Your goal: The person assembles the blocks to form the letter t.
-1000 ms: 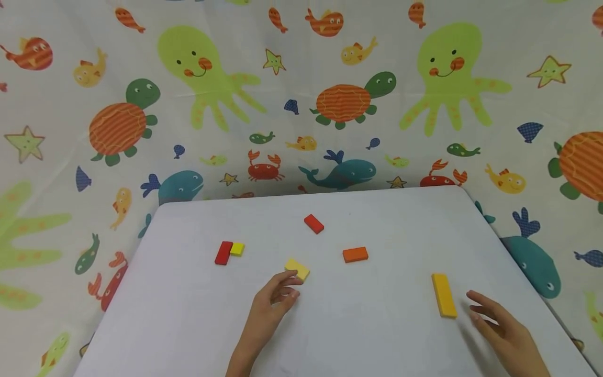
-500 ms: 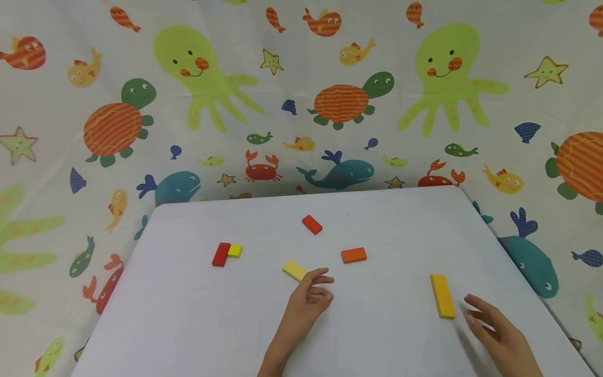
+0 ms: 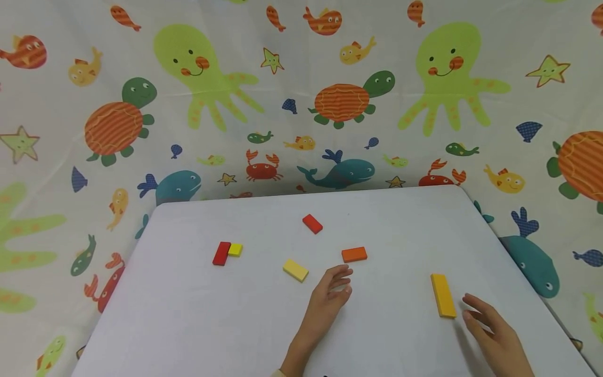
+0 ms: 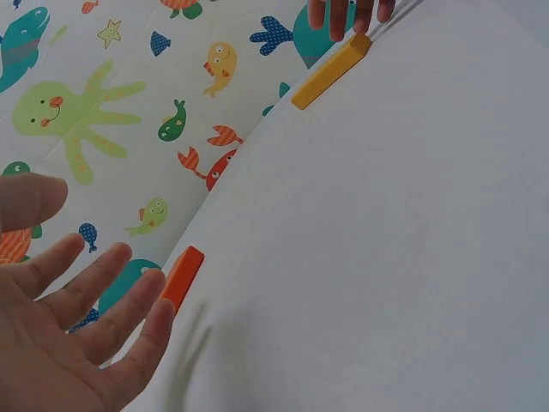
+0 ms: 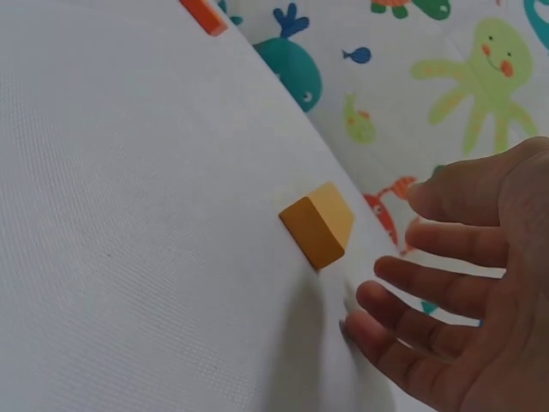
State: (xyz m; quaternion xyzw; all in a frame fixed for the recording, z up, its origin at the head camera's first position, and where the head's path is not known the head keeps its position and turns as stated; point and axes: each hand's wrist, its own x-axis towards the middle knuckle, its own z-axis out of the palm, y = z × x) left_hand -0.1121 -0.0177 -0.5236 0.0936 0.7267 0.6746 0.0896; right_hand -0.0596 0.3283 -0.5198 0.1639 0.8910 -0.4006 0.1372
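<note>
In the head view my left hand (image 3: 327, 301) hovers over the white table, fingers loosely bent and holding nothing. Just beyond its fingertips lies an orange block (image 3: 354, 254), which the left wrist view shows partly behind the fingers. A pale yellow block (image 3: 296, 270) lies to the left of that hand. My right hand (image 3: 497, 332) is held relaxed beside a long amber block (image 3: 443, 296), with a gap between them. The right wrist view shows the amber block (image 5: 317, 225) end-on, apart from the spread fingers.
A red block (image 3: 313, 223) lies farther back on the white table (image 3: 188, 314). At the left, a dark red block (image 3: 222, 253) touches a small bright yellow block (image 3: 235, 250). A cloth (image 3: 282, 52) printed with sea animals hangs behind the table.
My left hand has moved right, from over the pale yellow block to near the orange block. The pale yellow block is now fully visible. My right hand has barely shifted.
</note>
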